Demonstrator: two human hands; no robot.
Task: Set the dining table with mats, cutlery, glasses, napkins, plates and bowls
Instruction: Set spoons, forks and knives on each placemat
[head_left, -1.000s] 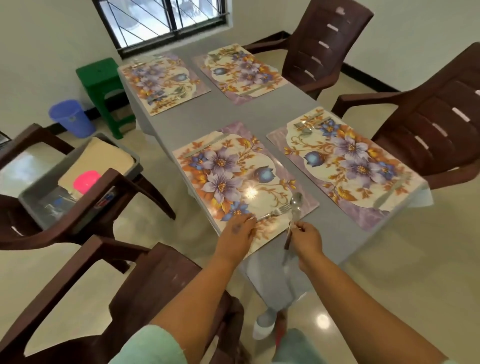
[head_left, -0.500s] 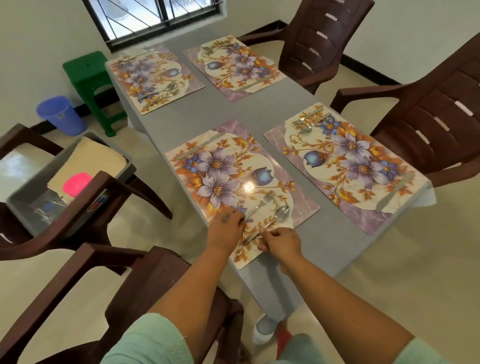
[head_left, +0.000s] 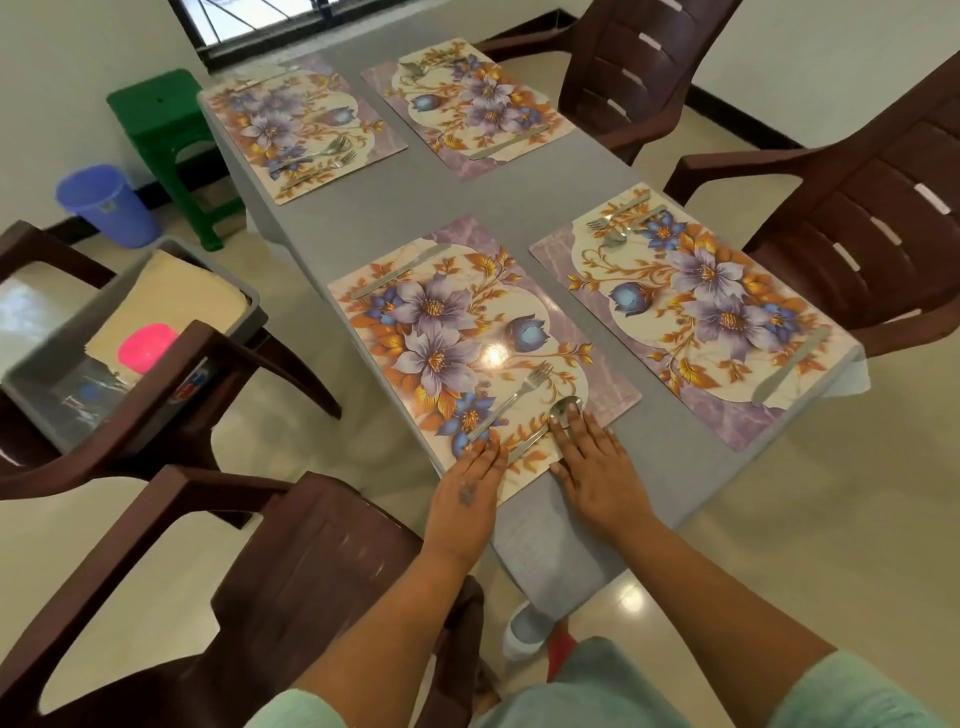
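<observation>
Head view looked down on a grey bench (head_left: 483, 208) laid with four floral mats. At far left, a grey tub (head_left: 31, 384) sat on a brown plastic chair (head_left: 171, 415), holding a tan sheet and a pink lid (head_left: 147, 347); behind it stood a blue bucket (head_left: 106, 205) and a green stool (head_left: 166, 135). The far-left mat (head_left: 301, 124) carried a fork and a spoon near its closer edge. The far-right mat (head_left: 467, 104) carried a knife along its closer edge. The near-left mat (head_left: 467, 332) had a knife (head_left: 400, 270) lying at its far edge, and a fork (head_left: 511, 400) and a spoon (head_left: 545, 426) lying side by side, slanted, at its near corner. The left hand (head_left: 467, 493) lay flat, fingers straight, pressing the near edge of that mat just beside the fork handle. The right hand (head_left: 597, 467) also lay flat and spread, fingertips touching the spoon bowl, palm resting on the mat corner and the bench. Neither hand gripped anything. The near-right mat (head_left: 691, 317) held a fork and a spoon at its far corner and a knife (head_left: 789, 364) along its right edge. Two more brown chairs (head_left: 852, 249) stood along the right side of the bench.
</observation>
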